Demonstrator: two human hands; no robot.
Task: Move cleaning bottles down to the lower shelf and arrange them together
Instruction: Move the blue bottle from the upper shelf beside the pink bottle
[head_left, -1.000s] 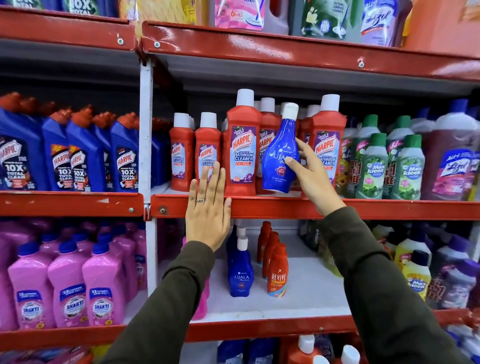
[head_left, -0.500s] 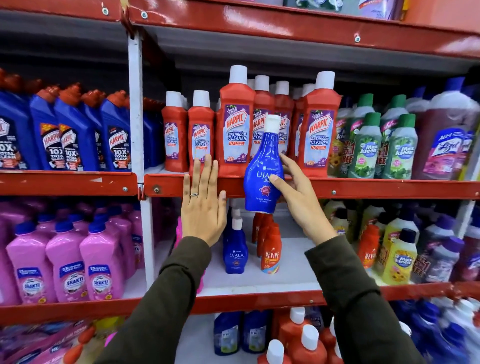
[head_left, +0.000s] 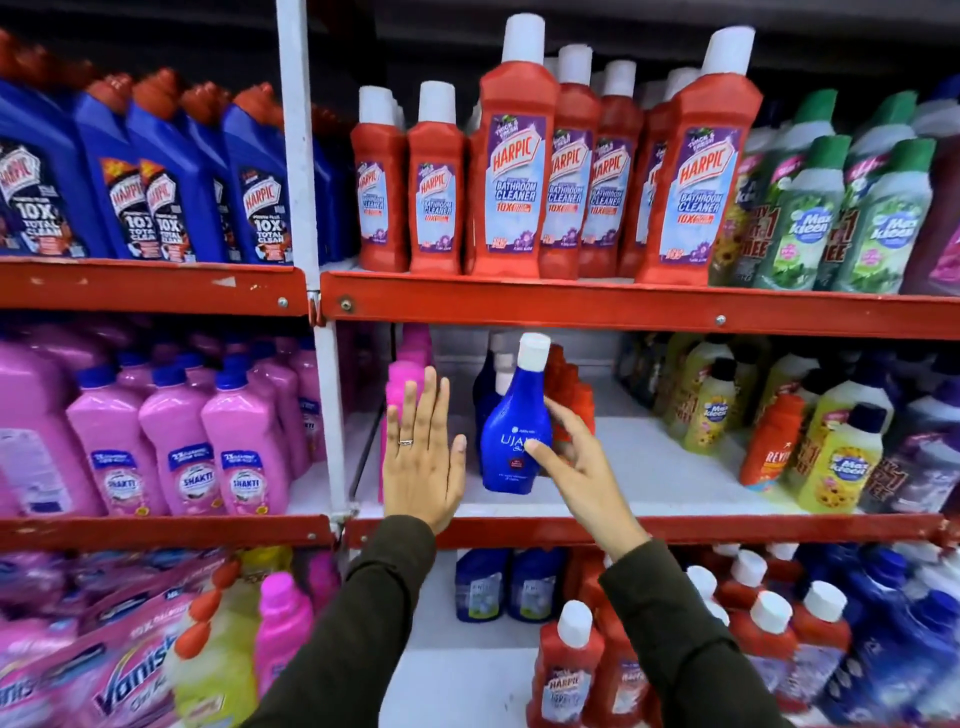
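Right now, biggest first: red shelving, upper shelf (head_left: 571, 301) packed with red Harpic bottles (head_left: 511, 171), no blue bottle visible among them. Lower shelf (head_left: 649, 467) below has white bare space in the middle, pink bottles (head_left: 179, 457) far left, yellow and green ones (head_left: 836, 457) right. My right hand (head_left: 587, 467) grasps the blue Ujala bottle (head_left: 514, 436) at its belly, thumb on the label, fingers wrapped behind; bottle roughly upright, slightly tilted, white cap up. It sits at lower-shelf level, at or just above the board; can't tell if the base is touching yet. Just behind it, more dark blue bottles (head_left: 488, 384) with white caps, and small red bottles (head_left: 569, 395) to its right. My left hand (head_left: 423, 457) is flat and spread, holding nothing, just left of the bottle in front of a pink bottle (head_left: 408, 379).

Progress, my guess: this bottle is down but not released; still need to set it, nudge it against the matching blue ones, let go. Whether more need moving, can't tell.
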